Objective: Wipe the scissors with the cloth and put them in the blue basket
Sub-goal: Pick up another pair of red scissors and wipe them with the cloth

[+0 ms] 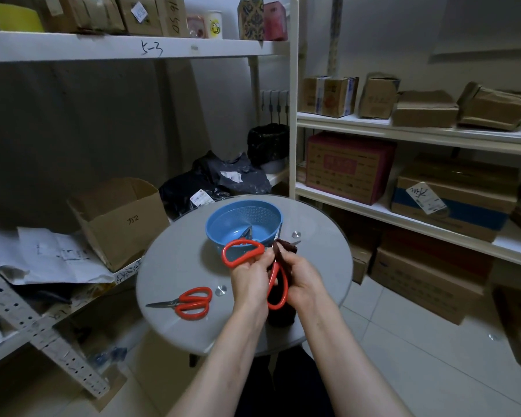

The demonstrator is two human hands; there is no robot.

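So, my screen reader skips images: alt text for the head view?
Left hand holds open red-handled scissors over a glass table; right hand holds a dark cloth against them. Blue basket behind, second pair lying left.

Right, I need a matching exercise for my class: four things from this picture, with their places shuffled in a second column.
1 cloth
2 blue basket
3 open scissors
4 second scissors

a far side of the glass table
b flat on the table, left of both hands
c loop gripped by the left hand
d held in the right hand

Pairs: 1-d, 2-a, 3-c, 4-b
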